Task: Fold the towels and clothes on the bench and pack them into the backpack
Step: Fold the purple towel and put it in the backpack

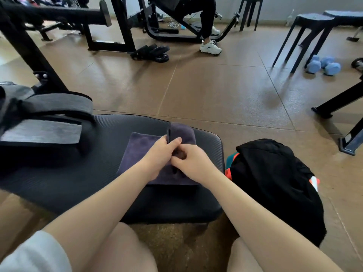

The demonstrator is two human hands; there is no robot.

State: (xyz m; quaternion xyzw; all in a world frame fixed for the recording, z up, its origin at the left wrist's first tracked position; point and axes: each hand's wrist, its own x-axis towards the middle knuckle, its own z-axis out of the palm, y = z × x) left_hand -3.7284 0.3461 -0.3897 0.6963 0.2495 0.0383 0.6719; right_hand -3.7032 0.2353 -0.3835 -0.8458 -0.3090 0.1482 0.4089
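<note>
Two hands at work over one dark purple towel [137,152], seen from the head camera. Towel spread flat on the black padded bench [82,181], near its right end, with a folded flap raised at the far edge. Left hand [159,156] curled, thumb and fingers pinched on that raised fold. Right hand [193,163] curled just beside the left, knuckles touching it, fingertips tucked down into the same fold of cloth; exact grip of the right fingertips hidden by the left hand. Both forearms stretched forward from the bottom of the view, above bare knees.

Grey and black backpack [39,118] placed on the left part of the bench, straps toward the towel, well apart from the hands. Black garment with orange and teal trim [275,183] heaped on the brown floor, just beside the right end of the bench. Blue dumbbells [324,65] and dark stool [314,22] located far right on the floor.
</note>
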